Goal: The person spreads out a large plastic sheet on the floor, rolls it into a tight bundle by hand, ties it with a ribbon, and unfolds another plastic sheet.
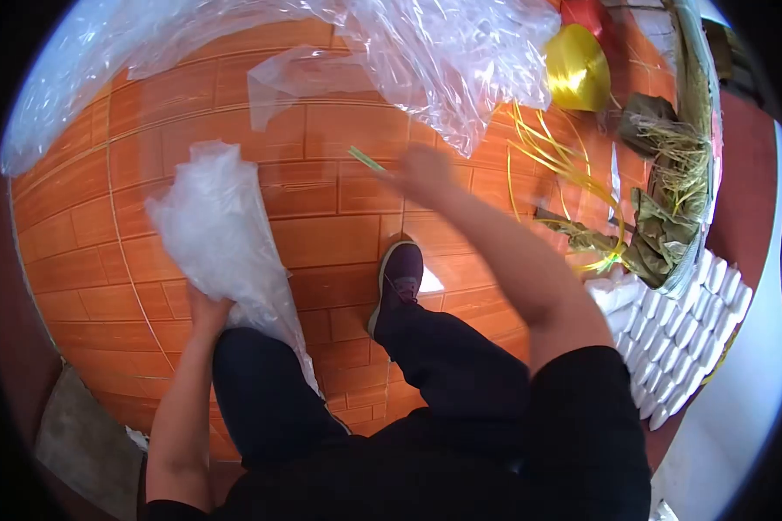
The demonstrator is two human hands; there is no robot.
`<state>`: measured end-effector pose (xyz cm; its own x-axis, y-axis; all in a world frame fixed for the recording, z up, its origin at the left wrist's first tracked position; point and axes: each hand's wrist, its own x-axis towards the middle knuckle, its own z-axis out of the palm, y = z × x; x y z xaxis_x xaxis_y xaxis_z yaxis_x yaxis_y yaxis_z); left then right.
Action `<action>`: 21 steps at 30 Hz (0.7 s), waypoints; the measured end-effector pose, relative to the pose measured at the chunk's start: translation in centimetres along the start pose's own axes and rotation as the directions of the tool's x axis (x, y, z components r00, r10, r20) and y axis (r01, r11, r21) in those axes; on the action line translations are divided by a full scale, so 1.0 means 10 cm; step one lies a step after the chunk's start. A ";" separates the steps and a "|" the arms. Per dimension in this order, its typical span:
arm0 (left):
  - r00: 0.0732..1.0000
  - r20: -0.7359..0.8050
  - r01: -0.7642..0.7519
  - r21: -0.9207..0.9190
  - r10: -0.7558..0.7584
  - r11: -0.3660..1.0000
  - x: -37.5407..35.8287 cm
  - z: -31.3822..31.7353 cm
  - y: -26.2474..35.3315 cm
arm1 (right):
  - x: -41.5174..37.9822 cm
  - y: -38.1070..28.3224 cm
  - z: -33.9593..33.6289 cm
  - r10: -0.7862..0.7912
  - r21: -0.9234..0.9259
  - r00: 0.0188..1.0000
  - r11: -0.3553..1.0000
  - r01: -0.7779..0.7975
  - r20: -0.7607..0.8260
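Observation:
My left hand [207,311] grips the lower side of a bunched clear plastic sheet [222,213], whose long edge trails down past my left knee. Its fingers are partly hidden behind the plastic. Out in front of me, above the shoe, my right hand [426,176] is smeared by motion. From its closed fingers a thin green stick-like thing [366,159] pokes out to the left; too little of it shows to name its kind.
More clear plastic sheeting [443,61] spreads over the orange tiled floor [321,239] ahead. A yellow twine spool [577,69] stands at the upper right, with loose yellow strands [573,169] below. Beside them lie an olive sack [665,230] and rows of white wrapped packs [682,334].

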<state>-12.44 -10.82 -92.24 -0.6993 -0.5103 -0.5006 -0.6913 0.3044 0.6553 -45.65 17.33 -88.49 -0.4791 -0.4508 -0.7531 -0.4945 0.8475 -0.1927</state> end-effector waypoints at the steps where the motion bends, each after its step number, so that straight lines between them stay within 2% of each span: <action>1: 0.999 0.026 -0.025 -0.047 0.026 0.999 0.02 -0.01 0.05 | -0.34 0.55 0.07 0.171 -0.341 0.985 0.925 -0.166 -0.014; 2: 0.998 0.044 -0.046 -0.095 0.050 0.994 0.03 -0.02 0.08 | -0.68 1.06 0.19 0.318 -0.539 0.948 0.802 -0.257 0.022; 4: 0.998 0.023 -0.050 -0.119 0.053 0.992 0.04 -0.01 0.13 | -1.28 1.74 0.50 0.514 -0.775 0.857 0.533 -0.340 -0.022; 6: 1.000 0.017 -0.014 -0.097 0.015 0.995 0.02 -0.01 0.18 | -1.52 1.94 0.70 0.660 -0.589 0.750 0.624 -0.514 0.045; 8: 0.998 0.020 0.059 -0.026 -0.059 0.998 0.01 -0.04 0.24 | -1.37 1.92 0.88 0.635 -0.533 0.771 0.671 -0.516 0.053; 9: 0.999 0.035 0.014 -0.044 -0.013 0.999 0.03 -0.04 0.22 | -1.30 1.87 0.93 0.622 -0.498 0.781 0.695 -0.518 0.054; 11: 0.997 0.058 -0.053 -0.064 0.057 0.997 -0.03 -0.09 0.09 | -1.04 1.55 0.93 0.436 -0.415 0.895 0.800 -0.433 -0.092; 12: 0.981 0.160 0.151 -0.295 -0.107 0.944 -0.06 -0.15 -0.01 | -0.89 1.27 0.86 0.369 -0.227 0.916 0.889 -0.397 -0.155; 13: 0.931 0.277 0.347 -0.485 -0.236 0.802 -0.07 -0.23 -0.12 | -0.71 0.98 0.85 0.312 -0.025 0.923 0.945 -0.326 -0.225; 14: 0.862 0.401 0.505 -0.629 -0.311 0.590 -0.03 -0.35 -0.18 | -0.52 0.75 0.94 0.190 0.175 0.952 0.973 -0.150 -0.241; 15: 0.825 0.488 0.565 -0.718 -0.285 0.407 0.03 -0.49 -0.15 | -0.38 0.45 0.95 0.079 0.363 0.955 0.931 0.032 -0.286; 16: 0.789 0.570 0.612 -0.764 -0.229 0.204 0.08 -0.58 -0.09 | -0.28 0.11 1.00 0.136 0.689 0.978 0.725 0.010 -0.157; 17: 0.776 0.541 0.626 -0.720 -0.323 0.299 0.13 -0.53 -0.10 | -0.22 -0.32 0.98 0.142 0.906 0.990 0.420 -0.053 -0.008; 18: 0.761 0.505 0.644 -0.662 -0.408 0.383 0.19 -0.41 -0.15 | -0.02 -0.56 1.16 0.082 0.993 0.995 0.108 -0.057 0.048; 19: 0.746 0.461 0.662 -0.595 -0.481 0.456 0.25 -0.32 -0.21 | 0.21 -0.76 1.38 0.010 0.975 0.997 -0.209 -0.077 0.081; 21: 0.715 0.548 0.692 -0.640 -0.433 0.333 0.31 -0.29 -0.33 | 0.42 -1.31 1.67 0.177 0.963 0.964 0.217 0.159 -0.198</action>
<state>-11.83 -15.71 -94.32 -0.3005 -0.0557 -0.9522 -0.5979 -0.7668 0.2335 -29.06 9.07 -99.66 -0.6932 -0.3403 -0.6353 0.5154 0.3821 -0.7671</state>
